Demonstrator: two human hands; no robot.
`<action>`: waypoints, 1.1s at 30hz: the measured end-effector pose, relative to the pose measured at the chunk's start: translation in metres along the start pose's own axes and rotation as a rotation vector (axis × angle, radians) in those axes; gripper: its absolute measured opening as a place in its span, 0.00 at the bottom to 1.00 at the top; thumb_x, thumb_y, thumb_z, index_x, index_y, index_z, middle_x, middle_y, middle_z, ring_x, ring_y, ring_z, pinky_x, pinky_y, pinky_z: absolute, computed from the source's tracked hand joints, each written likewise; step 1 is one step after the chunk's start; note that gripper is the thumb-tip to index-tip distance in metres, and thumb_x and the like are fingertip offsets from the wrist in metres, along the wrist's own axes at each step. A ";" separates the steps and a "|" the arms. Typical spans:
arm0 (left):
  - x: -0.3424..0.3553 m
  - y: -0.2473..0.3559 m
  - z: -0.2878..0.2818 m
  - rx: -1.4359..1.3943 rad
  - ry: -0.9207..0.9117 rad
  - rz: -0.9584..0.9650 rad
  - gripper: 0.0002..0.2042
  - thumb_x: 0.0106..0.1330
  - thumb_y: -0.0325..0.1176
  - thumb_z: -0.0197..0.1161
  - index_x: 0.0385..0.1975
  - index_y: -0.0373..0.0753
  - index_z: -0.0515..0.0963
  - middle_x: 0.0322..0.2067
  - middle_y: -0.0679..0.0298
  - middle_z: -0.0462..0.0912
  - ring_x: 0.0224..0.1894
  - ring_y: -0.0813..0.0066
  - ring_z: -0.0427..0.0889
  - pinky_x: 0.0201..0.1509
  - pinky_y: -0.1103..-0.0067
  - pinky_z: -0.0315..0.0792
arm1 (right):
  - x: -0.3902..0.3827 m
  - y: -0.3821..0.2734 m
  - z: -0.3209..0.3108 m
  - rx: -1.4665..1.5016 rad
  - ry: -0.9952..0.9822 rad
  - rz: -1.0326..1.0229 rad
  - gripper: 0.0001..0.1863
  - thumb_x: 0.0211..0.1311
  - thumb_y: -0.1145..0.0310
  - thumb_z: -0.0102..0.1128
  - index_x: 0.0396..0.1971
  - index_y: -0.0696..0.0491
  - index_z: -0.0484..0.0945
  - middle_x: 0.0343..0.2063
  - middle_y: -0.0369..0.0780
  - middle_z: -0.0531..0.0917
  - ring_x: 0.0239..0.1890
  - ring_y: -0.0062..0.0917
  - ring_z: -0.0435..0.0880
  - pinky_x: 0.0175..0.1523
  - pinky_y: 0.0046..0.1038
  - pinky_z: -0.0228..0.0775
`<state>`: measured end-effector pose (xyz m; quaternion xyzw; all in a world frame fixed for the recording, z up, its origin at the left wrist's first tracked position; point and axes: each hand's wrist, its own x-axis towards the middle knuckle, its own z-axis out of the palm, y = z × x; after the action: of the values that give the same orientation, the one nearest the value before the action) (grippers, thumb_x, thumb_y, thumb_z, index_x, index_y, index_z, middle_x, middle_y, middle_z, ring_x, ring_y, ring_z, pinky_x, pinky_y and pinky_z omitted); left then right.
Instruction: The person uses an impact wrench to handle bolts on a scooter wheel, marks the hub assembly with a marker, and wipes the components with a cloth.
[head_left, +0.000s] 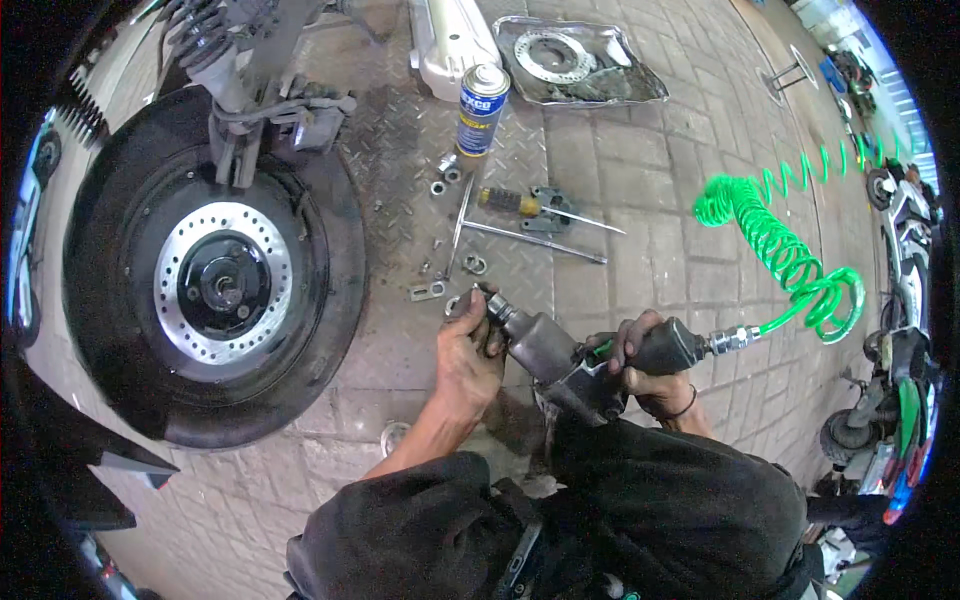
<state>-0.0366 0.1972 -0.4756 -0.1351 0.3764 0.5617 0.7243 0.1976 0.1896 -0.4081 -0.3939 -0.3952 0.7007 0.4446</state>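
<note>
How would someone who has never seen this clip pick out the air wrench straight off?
From the big wheel at the left, move right to just below the picture's middle. There the left hand is at the nose of the dark grey air wrench, the right hand around its grip. Unlike the screwdriver beyond it, it is joined to a coiled green hose.

Dark air wrench (green hose)
</note>
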 end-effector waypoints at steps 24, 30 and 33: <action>0.026 0.005 -0.021 0.090 -0.224 0.021 0.13 0.73 0.35 0.51 0.52 0.37 0.75 0.38 0.63 0.79 0.39 0.63 0.78 0.53 0.56 0.75 | -0.031 -0.010 -0.008 -0.145 0.203 0.598 0.19 0.60 0.69 0.73 0.49 0.52 0.77 0.45 0.37 0.83 0.51 0.28 0.79 0.59 0.35 0.69; 0.060 0.016 -0.059 0.267 -0.330 0.196 0.14 0.80 0.37 0.47 0.52 0.36 0.76 0.29 0.70 0.72 0.26 0.82 0.67 0.34 0.83 0.65 | -0.027 0.007 0.003 -0.002 0.067 -0.007 0.14 0.55 0.76 0.74 0.38 0.56 0.76 0.38 0.39 0.83 0.49 0.32 0.81 0.59 0.37 0.70; 0.073 0.036 -0.047 0.279 -0.037 0.220 0.14 0.80 0.34 0.49 0.54 0.33 0.76 0.33 0.69 0.78 0.30 0.82 0.73 0.34 0.83 0.67 | -0.034 0.007 -0.013 -0.029 0.080 -0.067 0.15 0.54 0.77 0.73 0.37 0.55 0.75 0.35 0.39 0.82 0.48 0.32 0.82 0.57 0.38 0.71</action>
<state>-0.0813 0.2320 -0.5501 0.0190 0.4497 0.5824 0.6769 0.2174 0.1582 -0.4121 -0.4145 -0.4001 0.6633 0.4777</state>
